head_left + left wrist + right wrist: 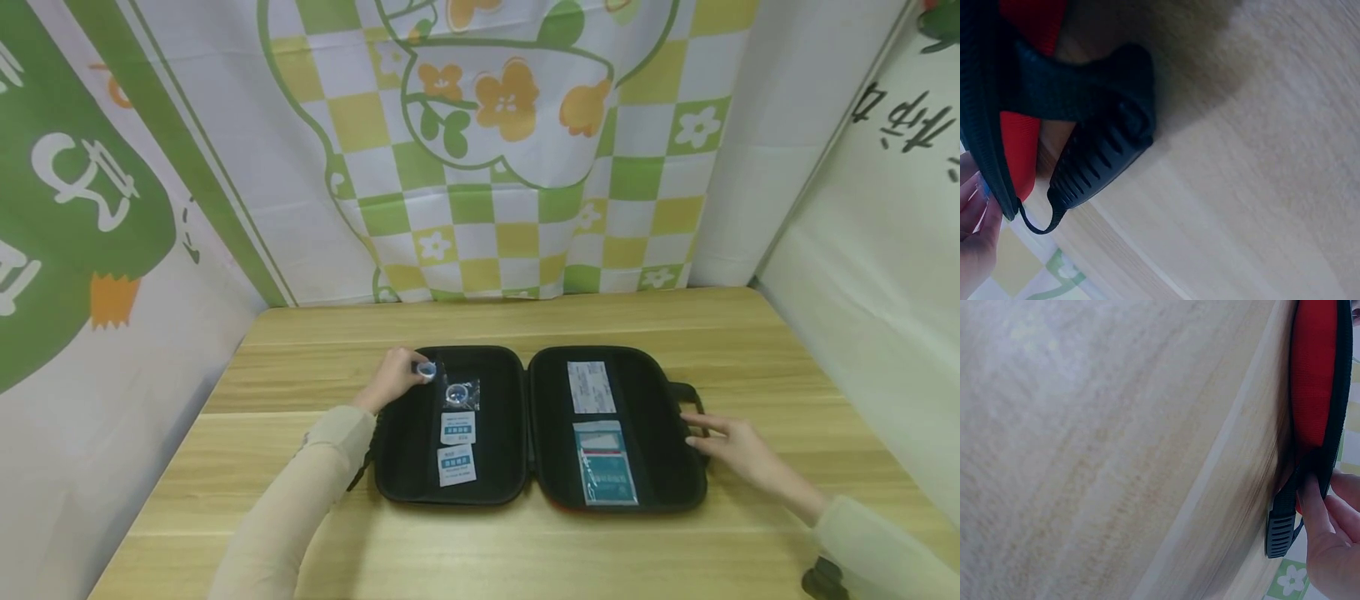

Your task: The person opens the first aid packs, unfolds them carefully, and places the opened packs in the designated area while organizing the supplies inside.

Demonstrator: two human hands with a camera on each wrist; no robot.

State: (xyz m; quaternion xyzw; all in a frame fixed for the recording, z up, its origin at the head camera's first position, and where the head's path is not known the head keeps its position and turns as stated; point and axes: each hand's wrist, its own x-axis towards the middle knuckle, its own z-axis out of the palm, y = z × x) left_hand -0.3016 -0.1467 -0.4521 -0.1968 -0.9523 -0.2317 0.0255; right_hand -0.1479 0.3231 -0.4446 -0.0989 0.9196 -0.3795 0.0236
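Note:
A black-lined case (498,487) with a red outer shell lies unfolded flat on the table. At the top left of its left half, my left hand (396,379) pinches a small blue-and-white roll (426,371), apparently in clear wrap. A similar roll in a clear packet (457,395) lies beside it, above two white-and-blue sachets (458,427). In the left wrist view the case wall partly hides the fingertips. On the far right, my right hand (731,446) holds the case's edge near its handle (693,398), thumb and fingers on either side of the rim.
The right half holds a white printed packet (592,387) and a teal packet in clear wrap (605,463). Ribbed black handles (1097,156) stick out from the case's outer sides. A patterned curtain (502,233) closes off the back of the wooden table (465,558).

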